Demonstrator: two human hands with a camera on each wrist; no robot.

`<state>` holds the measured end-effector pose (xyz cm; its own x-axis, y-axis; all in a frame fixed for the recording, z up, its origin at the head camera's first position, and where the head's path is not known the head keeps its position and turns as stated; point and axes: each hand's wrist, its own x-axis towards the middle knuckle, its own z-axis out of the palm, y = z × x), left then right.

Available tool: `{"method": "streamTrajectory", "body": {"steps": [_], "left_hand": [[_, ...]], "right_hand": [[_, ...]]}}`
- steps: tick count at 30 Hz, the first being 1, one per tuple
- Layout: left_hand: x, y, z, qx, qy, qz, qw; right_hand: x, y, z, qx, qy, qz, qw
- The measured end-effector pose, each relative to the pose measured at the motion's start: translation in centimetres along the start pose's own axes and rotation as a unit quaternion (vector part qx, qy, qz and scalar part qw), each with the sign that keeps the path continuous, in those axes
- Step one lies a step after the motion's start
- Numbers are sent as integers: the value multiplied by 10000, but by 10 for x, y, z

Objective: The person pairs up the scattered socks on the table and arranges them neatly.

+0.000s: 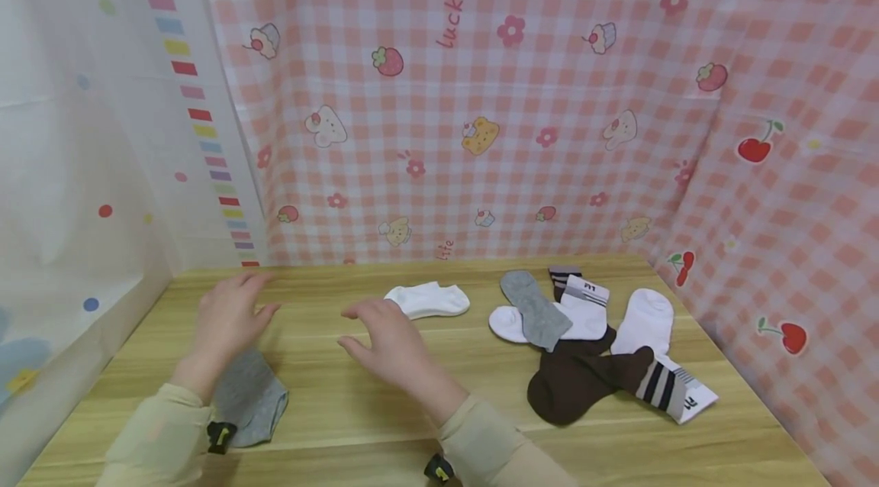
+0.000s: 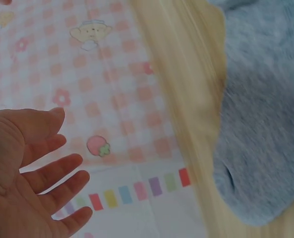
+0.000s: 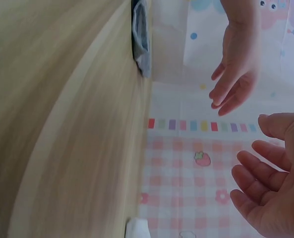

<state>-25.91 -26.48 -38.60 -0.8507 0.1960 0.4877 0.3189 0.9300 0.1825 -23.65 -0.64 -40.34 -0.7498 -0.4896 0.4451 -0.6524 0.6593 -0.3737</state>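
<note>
My left hand [image 1: 226, 319] hovers over the left part of the table, fingers spread loosely, nothing in it. A grey sock [image 1: 250, 399] lies flat below its wrist, partly hidden by the forearm; the left wrist view shows that grey sock [image 2: 265, 114] large at the right. My right hand [image 1: 390, 342] is raised near the table's middle, thumb and fingers apart and holding nothing. Just behind it lies a white sock [image 1: 433, 299], partly covered by the hand in the head view. Both hands, left [image 3: 238, 69] and right [image 3: 273, 181], appear above the table in the right wrist view.
At the right lies a loose heap: a small grey sock [image 1: 536, 308], a white sock with a label [image 1: 587, 308], dark brown socks [image 1: 577, 384] with striped cuffs, and another white sock [image 1: 645, 319]. Checked cloth [image 1: 426, 128] hangs behind the wooden table [image 1: 357, 441].
</note>
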Motion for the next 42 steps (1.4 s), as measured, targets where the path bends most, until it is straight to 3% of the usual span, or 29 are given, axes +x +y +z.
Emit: {"method": "streamTrajectory", "body": {"steps": [17, 28, 42], "left_hand": [[-7, -28, 5, -74, -563, -581, 9967], [-11, -42, 9, -140, -725, -461, 9962], [-14, -58, 12, -311, -1221, -635, 9900]], "right_hand": [[5, -21, 18, -104, -383, -79, 9992], [6, -25, 30, -18, -742, 261, 9969], [5, -29, 44, 57, -1091, 494, 9928]]}}
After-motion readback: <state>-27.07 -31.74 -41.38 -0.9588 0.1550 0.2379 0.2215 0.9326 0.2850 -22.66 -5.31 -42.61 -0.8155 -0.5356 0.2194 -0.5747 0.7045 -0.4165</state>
